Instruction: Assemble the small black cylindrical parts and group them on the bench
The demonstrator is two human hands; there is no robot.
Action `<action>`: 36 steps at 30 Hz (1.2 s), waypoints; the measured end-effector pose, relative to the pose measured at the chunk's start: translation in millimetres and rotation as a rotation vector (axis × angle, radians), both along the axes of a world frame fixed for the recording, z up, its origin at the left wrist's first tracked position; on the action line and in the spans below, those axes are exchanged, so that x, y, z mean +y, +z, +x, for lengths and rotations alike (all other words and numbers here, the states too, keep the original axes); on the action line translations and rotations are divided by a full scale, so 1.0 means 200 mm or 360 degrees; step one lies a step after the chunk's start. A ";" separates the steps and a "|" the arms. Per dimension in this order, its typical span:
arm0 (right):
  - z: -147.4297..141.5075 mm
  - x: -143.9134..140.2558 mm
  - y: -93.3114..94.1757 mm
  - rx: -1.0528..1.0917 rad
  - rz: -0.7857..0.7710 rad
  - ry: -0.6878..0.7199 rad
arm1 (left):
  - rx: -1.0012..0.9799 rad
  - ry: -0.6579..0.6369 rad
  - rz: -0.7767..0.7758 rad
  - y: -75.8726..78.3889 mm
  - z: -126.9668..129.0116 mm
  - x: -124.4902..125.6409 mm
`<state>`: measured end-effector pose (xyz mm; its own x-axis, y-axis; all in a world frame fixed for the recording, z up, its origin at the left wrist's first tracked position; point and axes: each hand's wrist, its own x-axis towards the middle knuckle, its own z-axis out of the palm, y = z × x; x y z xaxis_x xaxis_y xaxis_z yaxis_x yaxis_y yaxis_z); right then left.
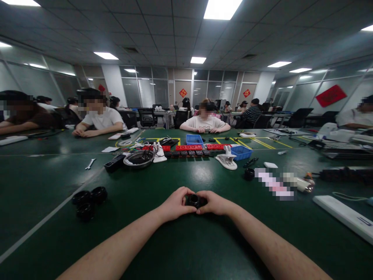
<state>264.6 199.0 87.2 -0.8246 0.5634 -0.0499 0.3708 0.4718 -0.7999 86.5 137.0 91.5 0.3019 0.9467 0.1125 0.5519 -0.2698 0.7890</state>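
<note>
Handling seems underway: left hand (pixel 180 203) and right hand (pixel 214 203) pinch a black part (pixel 193 202), well inside the table's (pixel 175 249) far edge; next calls for steady grip.

This looks like a big office that is a workshop too. Bright square lights (pixel 223 8) shine in the ceiling (pixel 157 27) at the top of the frame, and glass walls (pixel 129 93) run along the back. Black office chairs (pixel 147 117) stand behind the people (pixel 101 119), who sit around a big green tabletop (pixel 140 249). On it are a wrench (pixel 90 164) at the left, and wires (pixel 125 143) and blue bins (pixel 241 153) near the middle
</note>
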 end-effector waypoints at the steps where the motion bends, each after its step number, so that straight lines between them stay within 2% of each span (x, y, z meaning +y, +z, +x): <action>1: 0.00 0.00 -0.01 -0.0013 0.0031 -0.0031 | 0.0004 0.0013 0.0000 0.00 0.00 0.00; 5: -0.02 -0.01 -0.04 -0.0099 0.0292 -0.0227 | 0.0052 0.0148 0.0035 0.00 0.02 -0.02; 10: -0.09 -0.07 -0.07 -0.0292 0.0731 -0.0583 | 0.0129 0.0436 0.0230 -0.03 0.05 -0.02; 13: -0.12 -0.11 -0.07 -0.0407 0.0940 -0.0696 | 0.0131 0.0475 0.0287 -0.03 0.05 -0.02; 15: -0.11 -0.12 -0.06 -0.0405 0.0986 -0.0682 | 0.0132 0.0450 0.0286 -0.03 0.04 -0.01; 18: -0.09 -0.09 -0.04 -0.0225 0.0882 -0.0495 | 0.0117 0.0311 0.0193 -0.02 0.02 -0.01; 21: -0.05 -0.05 -0.03 -0.0075 0.0628 -0.0195 | 0.0044 0.0128 0.0066 -0.01 0.00 0.00; 25: -0.02 -0.02 0.01 0.0030 0.0237 0.0035 | -0.0002 0.0019 0.0018 0.00 -0.01 0.00; 29: -0.01 -0.01 0.03 0.0049 0.0000 0.0092 | -0.0013 -0.0036 0.0026 -0.01 -0.02 0.01; 36: 0.00 0.00 0.02 0.0031 0.0025 0.0097 | -0.0052 -0.0066 0.0002 -0.03 -0.03 0.02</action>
